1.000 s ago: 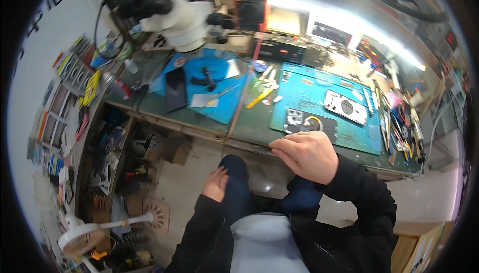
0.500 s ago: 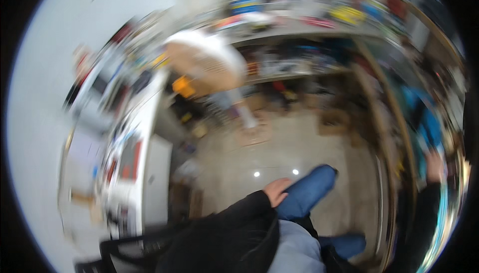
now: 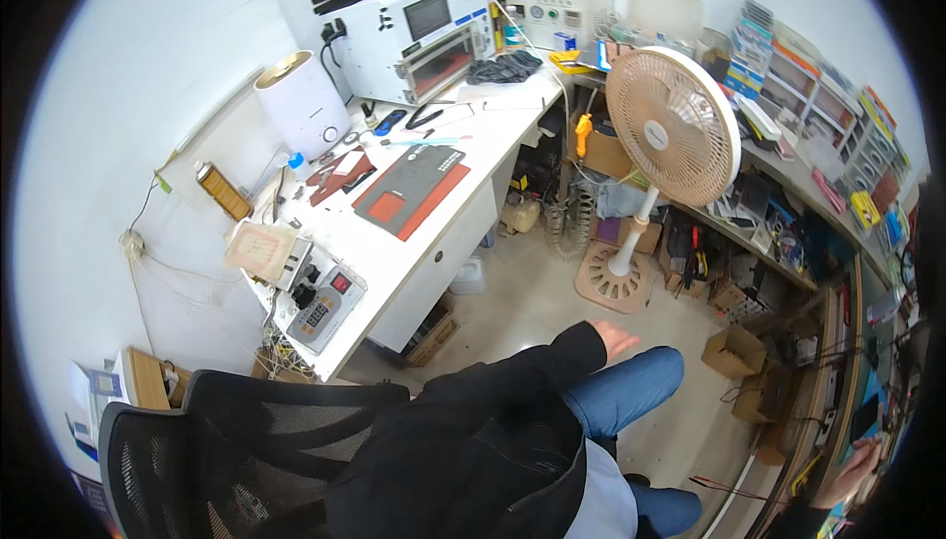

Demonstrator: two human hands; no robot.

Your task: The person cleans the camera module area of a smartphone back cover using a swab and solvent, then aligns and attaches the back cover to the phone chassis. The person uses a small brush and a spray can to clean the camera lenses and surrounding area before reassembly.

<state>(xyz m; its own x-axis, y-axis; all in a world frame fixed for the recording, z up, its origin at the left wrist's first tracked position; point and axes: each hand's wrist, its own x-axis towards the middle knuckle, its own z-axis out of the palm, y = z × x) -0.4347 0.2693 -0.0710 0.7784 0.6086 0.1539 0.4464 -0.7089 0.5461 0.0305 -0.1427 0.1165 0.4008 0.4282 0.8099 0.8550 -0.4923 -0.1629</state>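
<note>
My left hand (image 3: 616,339) hovers at the knee of my blue jeans (image 3: 631,391), fingers stretched out and nothing in them. Over at the far right, my right hand (image 3: 853,472) is at the edge of the workbench (image 3: 845,411), near a blue mat (image 3: 867,415). Its fingers look loosely extended, and I make out nothing held, though the picture's rim squeezes this part. A thin red and black lead (image 3: 734,491) hangs by the bench below that hand.
A standing fan (image 3: 670,125) rises from the tiled floor ahead. On the left, a white desk (image 3: 414,243) carries a small oven (image 3: 414,36), a humidifier (image 3: 301,105) and a power unit (image 3: 328,307). A mesh chair (image 3: 266,440) is behind me; cardboard boxes (image 3: 737,350) line the right.
My view has swung left, so the desk and oven show fully and the fan appears farther right. The blur is gone. My left hand stays by my knee; my right hand remains at the bench.
</note>
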